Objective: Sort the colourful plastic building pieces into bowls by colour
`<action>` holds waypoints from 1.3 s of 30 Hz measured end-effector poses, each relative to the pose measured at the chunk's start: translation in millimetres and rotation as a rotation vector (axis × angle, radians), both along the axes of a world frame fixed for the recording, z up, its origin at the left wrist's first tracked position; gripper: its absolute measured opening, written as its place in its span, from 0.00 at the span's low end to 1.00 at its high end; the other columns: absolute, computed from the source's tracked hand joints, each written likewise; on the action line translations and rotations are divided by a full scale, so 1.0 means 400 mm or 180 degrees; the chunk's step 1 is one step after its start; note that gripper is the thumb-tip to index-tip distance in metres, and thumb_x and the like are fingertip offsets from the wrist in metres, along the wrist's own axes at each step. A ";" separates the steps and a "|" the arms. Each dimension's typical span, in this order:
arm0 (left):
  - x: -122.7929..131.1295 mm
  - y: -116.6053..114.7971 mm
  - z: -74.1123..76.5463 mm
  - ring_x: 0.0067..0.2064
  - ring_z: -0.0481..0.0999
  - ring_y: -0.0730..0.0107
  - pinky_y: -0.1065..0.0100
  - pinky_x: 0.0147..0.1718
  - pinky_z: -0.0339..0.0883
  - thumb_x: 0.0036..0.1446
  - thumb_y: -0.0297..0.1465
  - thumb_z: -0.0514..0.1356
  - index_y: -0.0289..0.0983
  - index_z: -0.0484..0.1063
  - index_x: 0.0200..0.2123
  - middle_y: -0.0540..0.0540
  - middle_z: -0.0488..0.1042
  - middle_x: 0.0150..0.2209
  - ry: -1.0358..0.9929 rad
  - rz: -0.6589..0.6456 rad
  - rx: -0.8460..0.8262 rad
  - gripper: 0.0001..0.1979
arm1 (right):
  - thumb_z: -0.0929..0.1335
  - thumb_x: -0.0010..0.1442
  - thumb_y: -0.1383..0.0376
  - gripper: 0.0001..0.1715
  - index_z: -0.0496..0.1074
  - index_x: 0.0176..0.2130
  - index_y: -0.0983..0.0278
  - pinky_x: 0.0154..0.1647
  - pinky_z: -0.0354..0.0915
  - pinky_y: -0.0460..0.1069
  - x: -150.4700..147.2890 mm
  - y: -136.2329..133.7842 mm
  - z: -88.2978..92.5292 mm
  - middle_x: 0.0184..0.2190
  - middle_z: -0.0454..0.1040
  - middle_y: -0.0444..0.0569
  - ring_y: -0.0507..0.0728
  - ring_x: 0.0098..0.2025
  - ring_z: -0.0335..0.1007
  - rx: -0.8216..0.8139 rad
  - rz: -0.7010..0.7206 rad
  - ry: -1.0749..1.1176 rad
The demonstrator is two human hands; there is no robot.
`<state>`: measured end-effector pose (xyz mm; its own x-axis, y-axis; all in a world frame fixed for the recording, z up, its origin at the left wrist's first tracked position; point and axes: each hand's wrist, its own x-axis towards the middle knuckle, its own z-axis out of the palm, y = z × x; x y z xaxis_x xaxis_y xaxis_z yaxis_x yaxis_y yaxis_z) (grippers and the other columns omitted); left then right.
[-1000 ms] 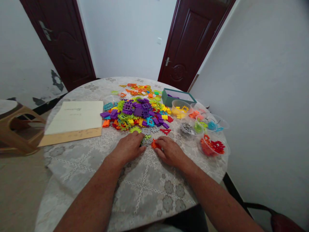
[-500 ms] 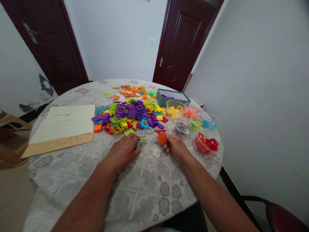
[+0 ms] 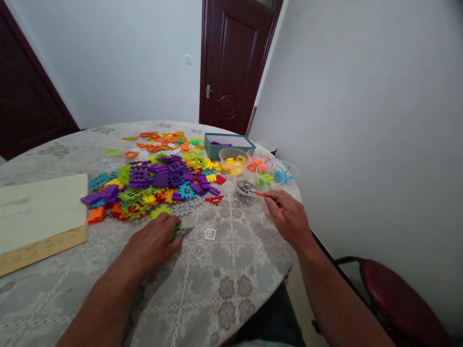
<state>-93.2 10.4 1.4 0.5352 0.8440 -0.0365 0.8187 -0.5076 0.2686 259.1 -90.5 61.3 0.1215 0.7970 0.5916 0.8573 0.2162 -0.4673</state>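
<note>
My right hand (image 3: 289,219) is closed on an orange notched plastic building piece (image 3: 259,193), seen nearly edge-on. It is at the near side of a clear bowl of grey pieces (image 3: 246,187). A bit of red shows by its fingers; the bowl of red pieces seen before is hidden behind this hand. My left hand (image 3: 154,243) rests low on the table with its fingers curled round a green notched building piece (image 3: 175,232). Grey pieces stick out beside it. Just beyond lies a mixed heap of building pieces (image 3: 161,180), purple on top.
Clear bowls hold yellow pieces (image 3: 235,164), orange pieces (image 3: 256,164), green pieces (image 3: 265,180) and blue pieces (image 3: 284,176). Behind them stands a green box (image 3: 213,152). A white window-shaped piece (image 3: 210,234) lies between my hands. Cardboard (image 3: 72,237) with paper lies at left.
My right hand has carried the orange piece rightward to the bowls, off the tablecloth. The left hand stays near the heap's front edge. The view has turned right.
</note>
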 end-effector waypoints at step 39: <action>-0.001 -0.003 0.009 0.50 0.79 0.51 0.57 0.48 0.70 0.67 0.32 0.50 0.37 0.72 0.50 0.35 0.78 0.49 0.0144 0.0206 0.0203 0.14 | 0.64 0.71 0.62 0.13 0.76 0.46 0.63 0.49 0.71 0.53 -0.012 -0.039 -0.024 0.43 0.80 0.53 0.59 0.45 0.77 0.0000 -0.0097 -0.0468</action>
<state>-93.7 9.3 4.8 0.4786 0.8780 -0.0044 0.8608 -0.4682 0.1993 254.2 -106.0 51.8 0.0576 0.7943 0.6048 0.9226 0.1891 -0.3362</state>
